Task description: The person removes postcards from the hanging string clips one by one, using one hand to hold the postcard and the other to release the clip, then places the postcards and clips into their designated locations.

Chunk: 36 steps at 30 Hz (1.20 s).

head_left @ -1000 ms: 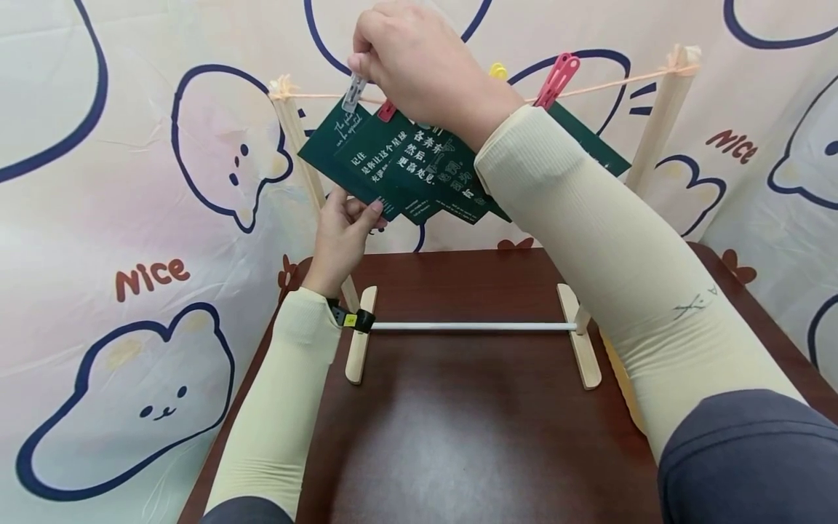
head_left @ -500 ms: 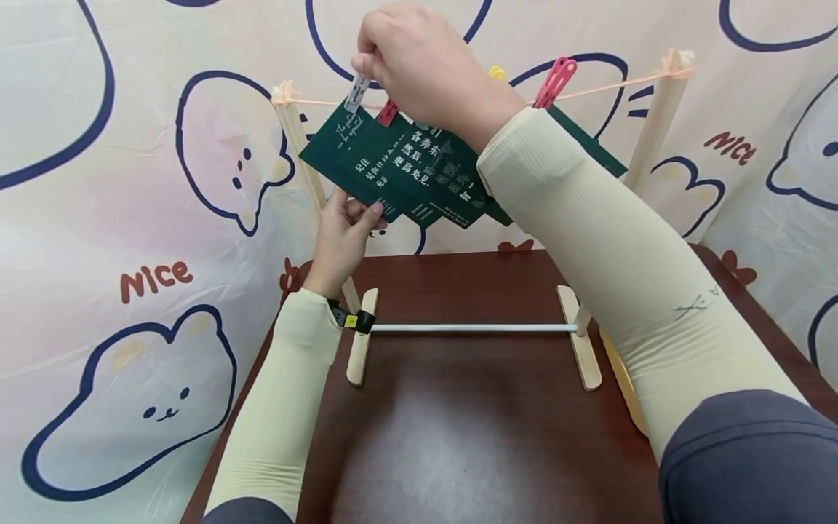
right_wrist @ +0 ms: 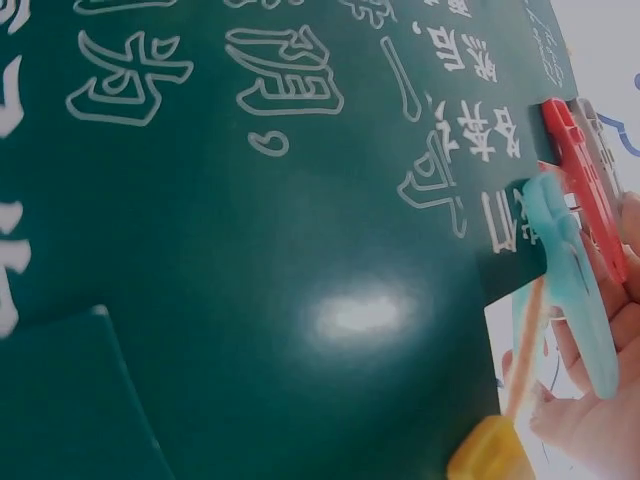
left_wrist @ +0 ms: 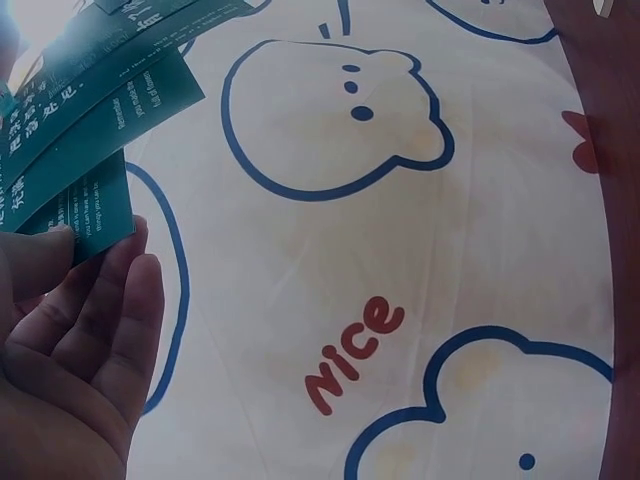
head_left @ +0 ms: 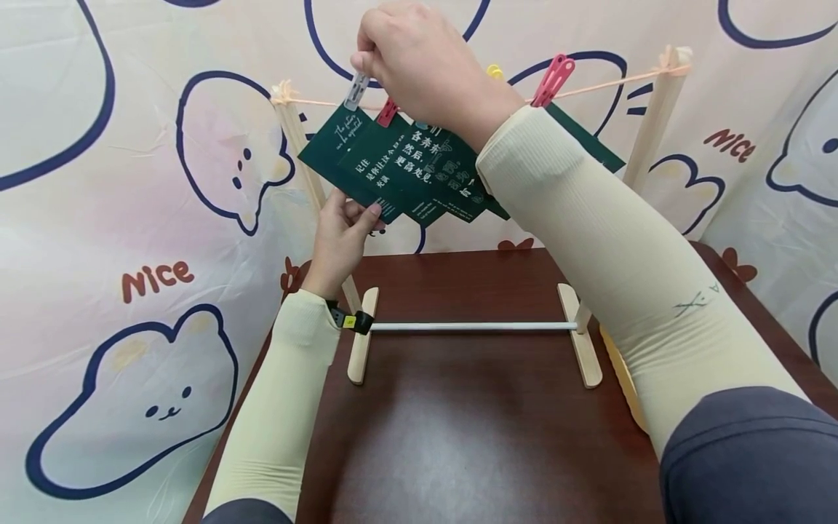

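Head view: most of the pegging looks done

My left hand [head_left: 340,239] pinches the lower corner of a flat dark-green card with white print [head_left: 326,144], at the left end of a thin pale-orange cord [head_left: 592,87]; my right hand [head_left: 425,67] grips a whitish plastic clip [head_left: 356,92] on its top corner. Whether that clip bites the cord, I can't tell. Rightward, overlapping green cards [head_left: 419,193] already hang with red [head_left: 388,113], turquoise [right_wrist: 582,285], yellow [head_left: 495,72] and pinkish-red plastic clips [head_left: 553,81]. Letting go seems all that's left.

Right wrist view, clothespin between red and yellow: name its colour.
The clothespin is turquoise, clearest in the right wrist view.
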Available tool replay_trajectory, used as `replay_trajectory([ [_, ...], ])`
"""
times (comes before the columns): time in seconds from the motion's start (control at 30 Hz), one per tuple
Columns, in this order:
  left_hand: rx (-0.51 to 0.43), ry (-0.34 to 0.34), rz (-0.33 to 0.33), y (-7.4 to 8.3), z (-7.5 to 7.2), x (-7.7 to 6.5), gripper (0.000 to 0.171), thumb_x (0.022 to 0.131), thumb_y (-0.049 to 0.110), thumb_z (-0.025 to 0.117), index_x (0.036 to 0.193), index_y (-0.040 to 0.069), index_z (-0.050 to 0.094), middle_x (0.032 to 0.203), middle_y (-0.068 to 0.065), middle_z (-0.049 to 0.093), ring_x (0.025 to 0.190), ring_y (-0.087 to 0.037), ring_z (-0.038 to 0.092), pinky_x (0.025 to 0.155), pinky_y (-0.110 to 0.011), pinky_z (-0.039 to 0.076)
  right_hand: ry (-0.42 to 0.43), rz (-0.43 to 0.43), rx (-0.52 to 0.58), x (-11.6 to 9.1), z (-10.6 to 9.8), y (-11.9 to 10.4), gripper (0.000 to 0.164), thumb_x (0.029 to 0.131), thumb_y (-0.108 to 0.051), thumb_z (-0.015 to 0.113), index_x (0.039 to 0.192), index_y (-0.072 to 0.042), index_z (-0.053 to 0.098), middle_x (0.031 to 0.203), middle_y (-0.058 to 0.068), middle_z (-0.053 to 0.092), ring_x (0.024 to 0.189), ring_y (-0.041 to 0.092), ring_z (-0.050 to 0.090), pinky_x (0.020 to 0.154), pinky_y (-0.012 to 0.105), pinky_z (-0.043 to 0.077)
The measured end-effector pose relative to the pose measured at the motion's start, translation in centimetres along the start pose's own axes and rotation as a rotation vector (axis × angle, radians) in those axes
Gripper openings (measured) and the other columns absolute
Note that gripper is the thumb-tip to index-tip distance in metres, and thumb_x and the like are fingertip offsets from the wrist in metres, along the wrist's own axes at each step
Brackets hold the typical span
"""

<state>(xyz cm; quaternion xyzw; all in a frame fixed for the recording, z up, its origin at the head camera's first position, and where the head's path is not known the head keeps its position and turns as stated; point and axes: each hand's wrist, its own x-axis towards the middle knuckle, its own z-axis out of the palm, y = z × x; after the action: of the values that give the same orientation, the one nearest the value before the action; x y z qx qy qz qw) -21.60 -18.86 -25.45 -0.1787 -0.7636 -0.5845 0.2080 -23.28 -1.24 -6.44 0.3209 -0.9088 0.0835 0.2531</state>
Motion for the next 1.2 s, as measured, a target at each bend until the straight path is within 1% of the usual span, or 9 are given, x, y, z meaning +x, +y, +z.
replay_trajectory([
  [0.17, -0.004, -0.009, -0.001, 0.3, 0.0, -0.2, 0.046, 0.097, 0.01, 0.056, 0.14, 0.018, 0.044, 0.117, -0.004, 0.069, 0.088, -0.021, 0.068, 0.083, -0.033, 0.053, 0.008, -0.002, -0.004, -0.1, 0.0, -0.1, 0.044, 0.105, -0.039, 0.032, 0.132, -0.015, 0.057, 0.12, 0.003, 0.058, 0.108, 0.014, 0.051, 0.096, 0.015, 0.037],
  [0.4, 0.032, 0.0, -0.043, 2.6, 0.1, -1.0, 0.045, 0.098, 0.004, 0.054, 0.141, 0.01, 0.042, 0.119, -0.012, 0.067, 0.089, -0.023, 0.067, 0.083, -0.035, 0.053, 0.022, -0.022, -0.013, 0.1, 0.1, -0.3, 0.044, 0.105, -0.039, 0.033, 0.132, -0.014, 0.057, 0.12, 0.004, 0.058, 0.108, 0.014, 0.05, 0.097, 0.014, 0.036],
  [0.57, 0.038, 0.003, -0.036, 2.8, 0.0, -1.2, 0.044, 0.098, 0.003, 0.054, 0.14, 0.009, 0.042, 0.119, -0.012, 0.067, 0.088, -0.025, 0.067, 0.084, -0.036, 0.053, 0.025, -0.02, -0.013, -0.1, 0.3, -0.1, 0.044, 0.105, -0.039, 0.032, 0.131, -0.014, 0.057, 0.118, 0.004, 0.057, 0.107, 0.014, 0.05, 0.096, 0.015, 0.037],
  [0.7, 0.033, 0.007, -0.026, 2.6, 0.0, -1.2, 0.044, 0.098, 0.003, 0.054, 0.141, 0.009, 0.042, 0.12, -0.011, 0.066, 0.089, -0.026, 0.067, 0.085, -0.037, 0.053, 0.034, -0.025, -0.011, -0.1, 0.4, 0.0, 0.044, 0.105, -0.04, 0.032, 0.131, -0.014, 0.057, 0.118, 0.003, 0.057, 0.108, 0.014, 0.05, 0.097, 0.014, 0.035],
  [0.83, 0.045, 0.015, -0.033, 2.6, -0.1, -1.3, 0.044, 0.098, 0.004, 0.054, 0.14, 0.009, 0.042, 0.119, -0.011, 0.067, 0.088, -0.029, 0.066, 0.084, -0.035, 0.053, 0.039, -0.024, -0.007, -0.1, 0.4, 0.0, 0.044, 0.104, -0.04, 0.033, 0.131, -0.014, 0.057, 0.119, 0.003, 0.057, 0.108, 0.014, 0.05, 0.098, 0.014, 0.035],
  [0.97, 0.038, 0.011, -0.032, 2.3, -0.2, -1.3, 0.044, 0.098, 0.004, 0.055, 0.14, 0.009, 0.043, 0.119, -0.012, 0.067, 0.091, -0.027, 0.067, 0.085, -0.034, 0.053, 0.04, -0.012, 0.0, -0.2, 0.4, 0.0, 0.044, 0.104, -0.04, 0.033, 0.132, -0.015, 0.056, 0.12, 0.002, 0.057, 0.109, 0.013, 0.049, 0.097, 0.014, 0.034],
  [1.1, 0.003, 0.008, -0.037, 0.8, -0.5, -1.0, 0.045, 0.097, 0.006, 0.056, 0.14, 0.014, 0.043, 0.121, -0.009, 0.066, 0.097, -0.022, 0.067, 0.085, -0.034, 0.053, 0.041, -0.013, 0.004, -0.3, 0.5, -0.1, 0.044, 0.104, -0.041, 0.032, 0.133, -0.015, 0.055, 0.122, 0.002, 0.056, 0.112, 0.013, 0.048, 0.098, 0.013, 0.033],
  [1.2, 0.001, 0.017, -0.042, -0.4, -0.8, -0.8, 0.045, 0.097, 0.01, 0.056, 0.14, 0.018, 0.044, 0.121, -0.004, 0.067, 0.097, -0.021, 0.067, 0.084, -0.032, 0.053, 0.044, -0.016, 0.006, -0.3, 0.5, -0.1, 0.044, 0.104, -0.041, 0.032, 0.133, -0.016, 0.054, 0.122, 0.001, 0.055, 0.113, 0.013, 0.047, 0.098, 0.012, 0.032],
])
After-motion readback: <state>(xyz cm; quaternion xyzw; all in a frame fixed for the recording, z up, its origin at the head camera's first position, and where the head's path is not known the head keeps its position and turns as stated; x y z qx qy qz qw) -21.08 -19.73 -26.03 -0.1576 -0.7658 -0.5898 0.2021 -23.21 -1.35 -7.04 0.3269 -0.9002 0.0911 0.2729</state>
